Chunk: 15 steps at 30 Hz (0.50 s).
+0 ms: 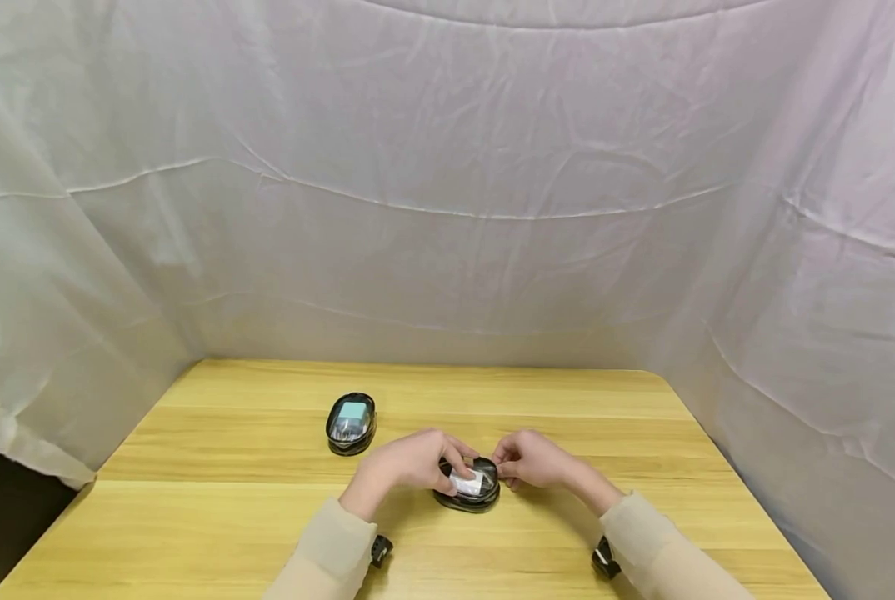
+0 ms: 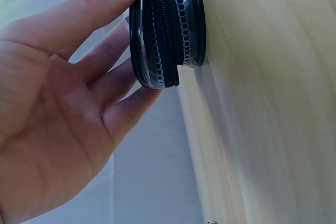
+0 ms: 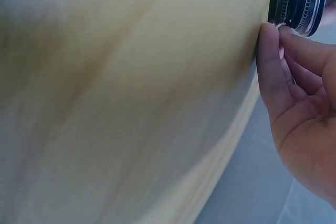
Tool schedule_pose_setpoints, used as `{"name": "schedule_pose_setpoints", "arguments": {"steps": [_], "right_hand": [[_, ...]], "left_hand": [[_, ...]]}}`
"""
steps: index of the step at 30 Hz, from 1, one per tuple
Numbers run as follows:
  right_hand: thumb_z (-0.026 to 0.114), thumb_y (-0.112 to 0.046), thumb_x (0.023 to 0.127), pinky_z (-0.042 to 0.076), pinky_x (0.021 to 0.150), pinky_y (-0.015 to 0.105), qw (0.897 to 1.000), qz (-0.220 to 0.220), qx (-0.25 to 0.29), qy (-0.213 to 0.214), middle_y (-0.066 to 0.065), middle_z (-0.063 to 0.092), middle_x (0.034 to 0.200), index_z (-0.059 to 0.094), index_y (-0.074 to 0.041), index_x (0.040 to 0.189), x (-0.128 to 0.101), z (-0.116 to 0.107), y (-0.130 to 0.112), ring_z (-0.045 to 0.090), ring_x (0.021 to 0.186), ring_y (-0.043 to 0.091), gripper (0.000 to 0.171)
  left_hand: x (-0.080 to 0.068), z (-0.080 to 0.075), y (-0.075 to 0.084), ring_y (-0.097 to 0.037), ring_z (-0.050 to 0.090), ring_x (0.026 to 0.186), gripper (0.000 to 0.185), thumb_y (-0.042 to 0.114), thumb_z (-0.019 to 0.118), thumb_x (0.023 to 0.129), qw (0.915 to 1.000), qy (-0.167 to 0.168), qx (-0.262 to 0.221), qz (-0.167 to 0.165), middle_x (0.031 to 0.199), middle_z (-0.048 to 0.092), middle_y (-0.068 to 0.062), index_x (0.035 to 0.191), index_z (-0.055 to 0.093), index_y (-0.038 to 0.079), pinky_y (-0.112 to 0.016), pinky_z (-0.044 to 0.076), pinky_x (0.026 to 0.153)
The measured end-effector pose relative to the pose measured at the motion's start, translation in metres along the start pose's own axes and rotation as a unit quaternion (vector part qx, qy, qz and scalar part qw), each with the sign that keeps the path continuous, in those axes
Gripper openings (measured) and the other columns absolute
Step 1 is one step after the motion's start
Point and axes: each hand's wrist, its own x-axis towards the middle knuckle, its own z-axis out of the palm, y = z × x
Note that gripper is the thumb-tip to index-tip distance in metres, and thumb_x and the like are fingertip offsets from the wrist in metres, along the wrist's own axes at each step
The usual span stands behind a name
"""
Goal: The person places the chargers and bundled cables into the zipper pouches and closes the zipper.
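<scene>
A small oval zippered case (image 1: 479, 501) with black rims, a clear top and a white label inside lies on the table in the head view. My left hand (image 1: 416, 461) holds it from the left, thumb at the near rim and fingers across the top. Its dark zipper (image 2: 164, 22) runs around the side in the left wrist view, between two stitched bands. At the right end of the case, my right hand (image 1: 535, 460) pinches with thumb and forefinger. Those fingertips meet right at the zipper line in the right wrist view; they hide the zipper pull.
A second oval case (image 1: 351, 422), with a light blue-green piece inside, lies farther back to the left on the wooden table (image 1: 267, 525). Pale cloth sheets (image 1: 447, 267) hang behind the table and along both sides. A dark gap shows at the far left.
</scene>
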Motion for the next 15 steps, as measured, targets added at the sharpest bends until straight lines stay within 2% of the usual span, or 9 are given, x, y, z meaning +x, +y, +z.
{"name": "schedule_pose_setpoints", "arguments": {"steps": [5,15], "right_hand": [[0.068,0.004,0.095,0.062,0.061,0.028,1.0,-0.003,-0.003,0.001,0.006,0.069,0.077,0.069,0.001,0.09,-0.0027,-0.0015,-0.0008,0.066,0.066,0.016,0.007],[0.068,0.003,0.097,0.061,0.061,0.027,1.0,-0.006,-0.006,0.003,0.005,0.067,0.078,0.068,0.0,0.089,-0.0066,-0.0008,0.0,0.066,0.068,0.016,0.008]], "left_hand": [[0.0006,0.0013,0.0027,-0.024,0.057,0.135,0.03,0.004,0.085,0.081,1.0,0.001,0.004,0.001,0.14,0.067,0.003,0.106,0.083,0.02,-0.034,0.047,0.111],[-0.0003,0.0018,0.0025,-0.024,0.055,0.137,0.03,0.004,0.086,0.081,0.9998,0.006,0.002,-0.016,0.139,0.067,0.006,0.106,0.083,0.022,-0.037,0.047,0.113]]}}
